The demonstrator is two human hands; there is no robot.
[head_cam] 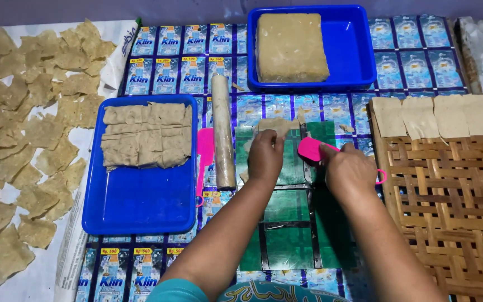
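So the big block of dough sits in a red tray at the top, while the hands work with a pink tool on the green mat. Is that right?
Not quite: the tray holding the big block of dough is blue, not red, as the head view shows. The rest holds: the right hand grips a pink tool and the left hand presses down on the green mat.

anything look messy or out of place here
Mostly orderly. The cut sheets in the left blue tray lie rumpled and overlapping, unlike the flat row on the woven rack. Small dough scraps sit loose beside the green mat.
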